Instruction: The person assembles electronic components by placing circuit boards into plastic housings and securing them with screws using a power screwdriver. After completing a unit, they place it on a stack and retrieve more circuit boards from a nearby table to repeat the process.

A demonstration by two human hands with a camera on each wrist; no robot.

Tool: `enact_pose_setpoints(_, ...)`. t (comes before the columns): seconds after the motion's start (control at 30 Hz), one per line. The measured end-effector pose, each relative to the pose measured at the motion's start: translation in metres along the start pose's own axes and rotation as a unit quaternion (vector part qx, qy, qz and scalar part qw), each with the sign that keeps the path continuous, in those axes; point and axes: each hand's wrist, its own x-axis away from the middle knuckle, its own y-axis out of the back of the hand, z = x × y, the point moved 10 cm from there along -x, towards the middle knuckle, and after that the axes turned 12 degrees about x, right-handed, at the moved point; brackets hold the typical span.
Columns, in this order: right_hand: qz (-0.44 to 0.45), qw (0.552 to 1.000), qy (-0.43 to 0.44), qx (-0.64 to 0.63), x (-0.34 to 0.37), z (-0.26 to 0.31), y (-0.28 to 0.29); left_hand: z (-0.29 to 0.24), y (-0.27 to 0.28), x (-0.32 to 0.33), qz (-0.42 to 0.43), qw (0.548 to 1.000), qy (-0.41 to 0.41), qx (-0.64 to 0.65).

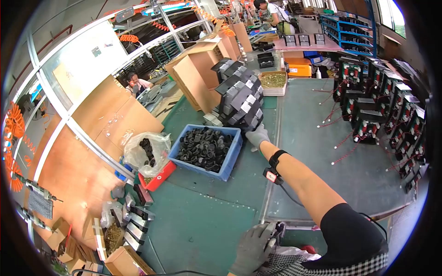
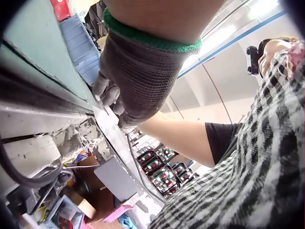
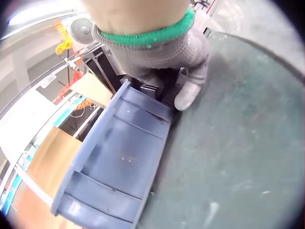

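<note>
The right hand (image 1: pixel 258 136), in a grey glove, is at the lower end of a leaning stack of black and silver finned parts (image 1: pixel 241 99), just beyond a blue bin (image 1: pixel 232 158) of black pieces. In the right wrist view, the fingers of that hand (image 3: pixel 157 55) curl round a dark part (image 3: pixel 167 90) beside the bin's wall (image 3: pixel 121 152). The gloved left hand (image 1: pixel 253 248) is low, by the worktable's near edge. In the left wrist view, the bent fingers and thumb of this hand (image 2: pixel 140 71) grip the pale table edge (image 2: pixel 110 128).
Rows of black assemblies (image 1: pixel 368 122) with red wires stand at the right. A plastic bag (image 1: pixel 147 152) and a red bin (image 1: pixel 159 177) are left of the blue bin. Behind are cardboard boxes (image 1: pixel 200 69) and a tray of small brass-coloured pieces (image 1: pixel 274 80). Two people are farther back.
</note>
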Motion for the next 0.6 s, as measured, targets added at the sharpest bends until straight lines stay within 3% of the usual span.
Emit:
enact_pose_setpoints(0.03,-0.013,1.0,-0.012,-0.019,-0.012,-0.003,-0.009,0.002,0.004,0.0,0.0,1.0,0.008,0.002)
enact_pose_setpoints(0.07,-0.087,0.993,-0.04,-0.068,-0.023,-0.007,-0.008,0.004,0.006,0.0,0.001,1.0,0.015,0.005)
enact_pose_setpoints(0.17,-0.057,0.961,-0.028,-0.268,-0.065,-0.027,0.005,0.007,0.008,0.003,0.001,1.0,0.02,0.014)
enact_pose_setpoints(0.27,-0.058,0.945,0.019,-0.323,-0.051,-0.029,0.033,0.007,0.002,0.001,-0.014,1.0,0.014,0.023)
enact_pose_setpoints(0.4,-0.052,0.94,0.085,-0.326,-0.039,-0.039,0.069,-0.009,0.017,0.003,-0.029,0.998,0.002,0.049)
enact_pose_setpoints(0.5,-0.031,0.952,0.11,-0.285,-0.01,-0.031,0.103,0.011,0.031,-0.005,-0.036,0.999,0.009,0.029)
enact_pose_setpoints(0.6,0.002,0.962,0.132,-0.24,0.034,-0.022,0.129,0.007,0.081,-0.016,-0.09,0.996,0.026,0.013)
